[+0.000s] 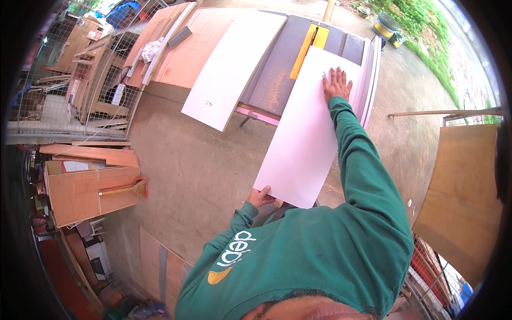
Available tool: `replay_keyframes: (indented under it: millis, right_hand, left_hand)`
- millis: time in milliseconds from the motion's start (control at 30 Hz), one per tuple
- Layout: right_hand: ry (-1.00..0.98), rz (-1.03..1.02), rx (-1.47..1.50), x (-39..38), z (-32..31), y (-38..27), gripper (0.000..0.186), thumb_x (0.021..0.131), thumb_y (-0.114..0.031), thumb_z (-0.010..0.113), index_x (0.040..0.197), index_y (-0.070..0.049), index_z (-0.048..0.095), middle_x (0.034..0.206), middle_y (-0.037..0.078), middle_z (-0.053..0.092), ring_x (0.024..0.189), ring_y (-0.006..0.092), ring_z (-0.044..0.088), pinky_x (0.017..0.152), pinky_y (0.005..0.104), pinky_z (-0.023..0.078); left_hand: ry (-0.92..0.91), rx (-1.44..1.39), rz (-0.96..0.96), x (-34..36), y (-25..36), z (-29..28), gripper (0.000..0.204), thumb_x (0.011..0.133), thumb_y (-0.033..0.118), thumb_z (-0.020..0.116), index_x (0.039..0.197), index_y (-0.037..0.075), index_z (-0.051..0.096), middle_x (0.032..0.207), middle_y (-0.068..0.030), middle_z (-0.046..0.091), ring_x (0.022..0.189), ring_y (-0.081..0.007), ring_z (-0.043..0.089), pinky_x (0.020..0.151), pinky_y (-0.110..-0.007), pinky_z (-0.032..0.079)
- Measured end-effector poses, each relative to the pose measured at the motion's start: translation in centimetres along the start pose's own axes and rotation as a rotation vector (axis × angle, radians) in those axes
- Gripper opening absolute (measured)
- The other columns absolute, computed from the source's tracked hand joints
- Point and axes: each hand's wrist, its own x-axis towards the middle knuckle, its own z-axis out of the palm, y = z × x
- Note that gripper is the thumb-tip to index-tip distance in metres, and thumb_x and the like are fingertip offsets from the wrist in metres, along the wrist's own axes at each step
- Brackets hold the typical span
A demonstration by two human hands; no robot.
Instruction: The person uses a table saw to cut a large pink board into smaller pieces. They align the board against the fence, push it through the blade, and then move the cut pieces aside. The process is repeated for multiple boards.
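- Spreading its fingers, R hand (337, 84) lay flat atop long white rectangular board (301, 136), upper ctr to mid-frame.
- L hand (260, 197) pinched board's lower-L corner, thumb on top.
- Narrow yellow strip (302, 52) sat on dark grey flat-topped table (269, 88), upper ctr.
- 2nd white rectangular panel (234, 69) lay L of strip.

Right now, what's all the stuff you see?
Held board: 1, white, at the hands
Second board: 1, white, left of it
Table: 1, dark grey, under the boards
Guard: 1, yellow, on table
Bucket: 1, black and yellow, top right
Grass: patch, green, top right
Wood pieces: many, brown, left side
Big panel: 1, brown, right edge
Wire fence: 1, grey, upper left
Shirt: 1, green, bottom
Left hand: 1, bare, board's near corner
Right hand: 1, bare, on board
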Motion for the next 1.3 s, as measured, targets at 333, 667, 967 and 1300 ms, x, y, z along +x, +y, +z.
replay_keyframes:
  millis: [333,667,967,1300]
  right_hand:
    - [-0.019,-0.007,-0.022,0.4,0.0,-0.1,0.065,0.102,-0.056,0.026,0.16,-0.027,0.024,0.168,0.0,0.016,0.155,0.0197,0.01,0.126,0.0487,0.004]
    - [0.004,-0.004,-0.014,0.8,0.2,0.0,0.065,0.102,-0.056,0.027,0.16,-0.027,0.025,0.168,0.0,0.016,0.155,0.0198,0.011,0.126,0.0493,0.004]
    - [0.035,-0.02,0.015,1.2,0.3,0.2,0.064,0.102,-0.054,0.027,0.159,-0.025,0.027,0.168,0.0,0.018,0.155,0.0207,0.012,0.126,0.0504,0.005]
    - [0.006,-0.014,0.021,1.9,0.1,0.2,0.064,0.102,-0.054,0.027,0.159,-0.025,0.026,0.168,0.0,0.017,0.155,0.021,0.012,0.126,0.0502,0.003]
  left_hand:
    - [0.021,-0.009,0.0,0.3,-0.3,0.0,0.059,0.096,0.035,0.067,0.138,0.0,0.044,0.119,-0.0191,0.063,0.101,-0.0307,0.069,0.084,-0.044,0.062]
    - [0.017,-0.004,-0.012,0.6,0.1,0.3,0.064,0.096,0.034,0.067,0.143,0.0,0.039,0.125,-0.021,0.06,0.107,-0.0328,0.067,0.088,-0.045,0.062]
    - [0.003,0.016,-0.008,1.3,0.4,0.4,0.068,0.096,0.035,0.067,0.144,0.0,0.034,0.125,-0.022,0.059,0.106,-0.0334,0.068,0.085,-0.045,0.064]
    - [0.001,0.01,0.0,1.6,0.7,0.7,0.068,0.095,0.036,0.068,0.144,0.003,0.034,0.126,-0.0203,0.059,0.105,-0.0332,0.068,0.085,-0.046,0.063]
